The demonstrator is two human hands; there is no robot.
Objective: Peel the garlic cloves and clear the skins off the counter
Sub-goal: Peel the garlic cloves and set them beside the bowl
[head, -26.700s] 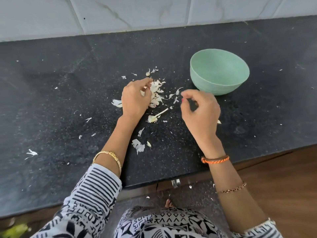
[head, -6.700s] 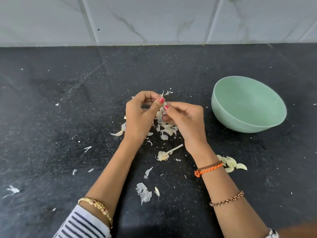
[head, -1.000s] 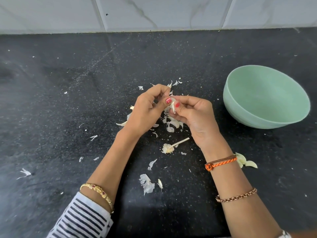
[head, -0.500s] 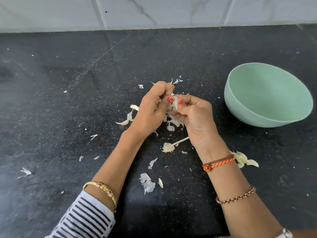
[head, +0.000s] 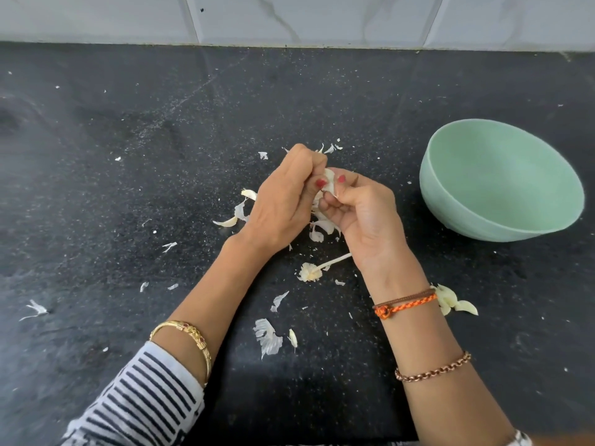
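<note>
A pale garlic clove [head: 329, 185] sits between my two thumbs above the black counter [head: 128, 188]. My left hand [head: 283, 201] pinches it from the left, and my right hand [head: 367, 214] pinches it from the right with curled fingers. Loose white skins [head: 322, 228] lie under and around both hands. A bare garlic stem with its root end [head: 314, 270] lies just below my right hand. A few peeled cloves [head: 455, 300] rest on the counter beside my right wrist.
A mint-green bowl [head: 502, 223] stands on the counter to the right, tilted toward me, its inside showing nothing. More skin scraps [head: 267, 338] and small flakes [head: 35, 309] are scattered toward the near edge and left. A tiled wall [head: 289, 17] bounds the back.
Both hands have stayed together on the clove, shifting slightly. The thumbs have worked at its skin, and the view has drifted a little.
</note>
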